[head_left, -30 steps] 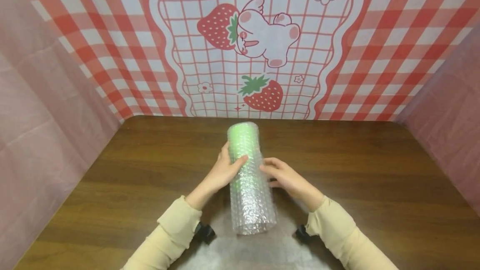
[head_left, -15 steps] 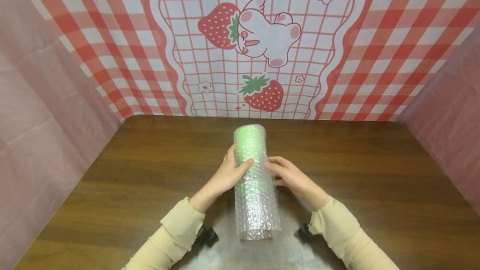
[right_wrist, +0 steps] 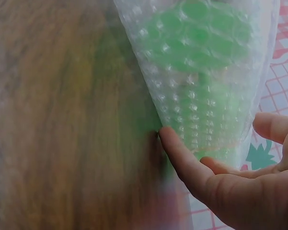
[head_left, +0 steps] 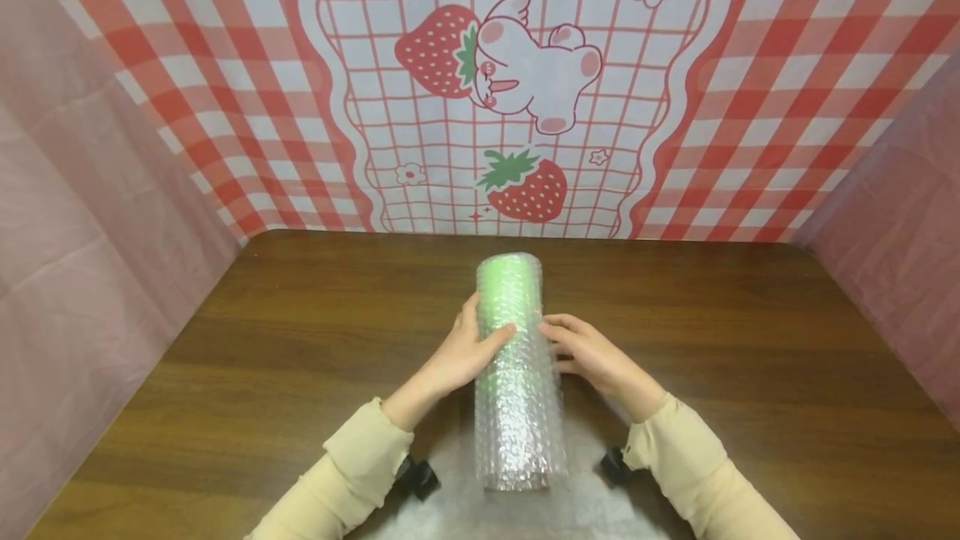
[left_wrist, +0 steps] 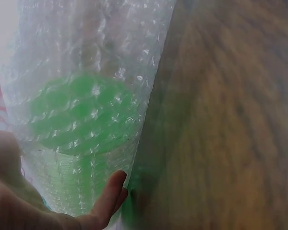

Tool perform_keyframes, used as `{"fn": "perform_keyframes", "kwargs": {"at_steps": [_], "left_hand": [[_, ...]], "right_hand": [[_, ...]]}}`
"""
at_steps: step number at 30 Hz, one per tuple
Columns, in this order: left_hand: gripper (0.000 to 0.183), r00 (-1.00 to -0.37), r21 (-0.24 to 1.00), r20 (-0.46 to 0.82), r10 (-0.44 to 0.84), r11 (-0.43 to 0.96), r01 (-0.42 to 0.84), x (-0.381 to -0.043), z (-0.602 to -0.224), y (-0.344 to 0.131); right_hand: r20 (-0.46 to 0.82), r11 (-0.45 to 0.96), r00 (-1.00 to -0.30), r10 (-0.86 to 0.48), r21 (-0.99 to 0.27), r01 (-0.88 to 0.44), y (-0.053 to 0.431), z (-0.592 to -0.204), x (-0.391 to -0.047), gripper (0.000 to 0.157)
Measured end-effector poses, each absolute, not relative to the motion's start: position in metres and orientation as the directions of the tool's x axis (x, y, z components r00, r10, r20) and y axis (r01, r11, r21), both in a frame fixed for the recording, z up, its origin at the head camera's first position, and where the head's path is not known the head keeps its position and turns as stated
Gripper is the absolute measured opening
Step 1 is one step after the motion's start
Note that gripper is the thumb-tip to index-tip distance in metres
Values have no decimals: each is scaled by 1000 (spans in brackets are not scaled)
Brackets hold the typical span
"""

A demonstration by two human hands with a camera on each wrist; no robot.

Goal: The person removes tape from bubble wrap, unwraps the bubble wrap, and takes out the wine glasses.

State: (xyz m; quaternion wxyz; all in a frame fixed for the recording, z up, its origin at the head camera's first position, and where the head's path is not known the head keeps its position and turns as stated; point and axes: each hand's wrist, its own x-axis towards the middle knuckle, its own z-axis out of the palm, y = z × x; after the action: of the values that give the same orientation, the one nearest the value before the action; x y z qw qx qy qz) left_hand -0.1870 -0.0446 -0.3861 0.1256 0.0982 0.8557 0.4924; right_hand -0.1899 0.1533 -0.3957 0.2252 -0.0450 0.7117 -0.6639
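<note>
A long tube of clear bubble wrap [head_left: 521, 432] runs lengthwise before me, wrapped around a bright green cylinder [head_left: 510, 286] in its far half. In the left wrist view the flat round green end [left_wrist: 84, 112] shows through the bubbles, and the near part of the wrap extends past it. My left hand [head_left: 468, 348] grips the tube from the left, thumb over its top, fingers partly hidden behind it. On the opposite side, my right hand [head_left: 596, 361] touches the wrap with extended fingertips; in the right wrist view one finger [right_wrist: 182, 155] lies along its edge.
A brown wooden table [head_left: 262, 340] lies beneath, with a shiny greyish sheet [head_left: 450, 515] at its near edge. A red-and-white strawberry-print cloth [head_left: 525, 107] hangs behind. Pink curtains [head_left: 97, 232] close off both sides. Black devices [head_left: 416, 477] sit under the wrists.
The wrapped tube has shifted right and slightly nearer to me, with both hands moving along with it. The left grip and the right fingertips' contact look the same.
</note>
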Motion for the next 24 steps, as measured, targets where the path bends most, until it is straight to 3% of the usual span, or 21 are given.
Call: {"fn": "perform_keyframes", "kwargs": {"at_steps": [13,24], "left_hand": [[85,-918,893,-142,371,447,42,-188,-383,-51],[84,-888,874,-178,424,483,56,-200,-375,-74]], "right_hand": [[-258,96,-895,-364,-966,239,158,-397,-193,52],[-249,81,-883,-398,-968,237,157,-398,-193,47]]}}
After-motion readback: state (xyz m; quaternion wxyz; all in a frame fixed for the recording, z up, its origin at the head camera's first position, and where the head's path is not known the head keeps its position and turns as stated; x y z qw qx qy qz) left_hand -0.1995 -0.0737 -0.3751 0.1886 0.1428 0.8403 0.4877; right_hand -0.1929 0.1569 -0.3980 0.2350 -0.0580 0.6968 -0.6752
